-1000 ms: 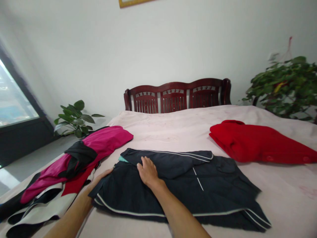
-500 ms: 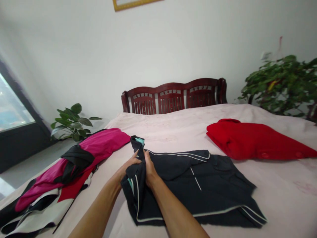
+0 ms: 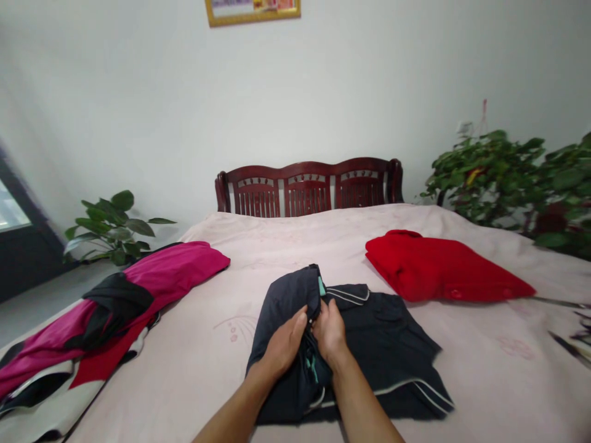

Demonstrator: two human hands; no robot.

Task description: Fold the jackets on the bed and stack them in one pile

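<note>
Left hand (image 3: pixel 282 344) flat and extended, right hand (image 3: pixel 330 332) curled; 2 nearly touching, reaching forward.

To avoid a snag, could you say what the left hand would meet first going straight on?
The left hand meets the dark garment it touches, then the right hand beyond, though depth is unclear.

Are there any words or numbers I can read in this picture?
Framed picture on the wall: colourful print, too small and blurred to read.
Mint-green patch on the dark blue garment: no letters can be made out.
No other words, labels, brands or numbers show.
</note>
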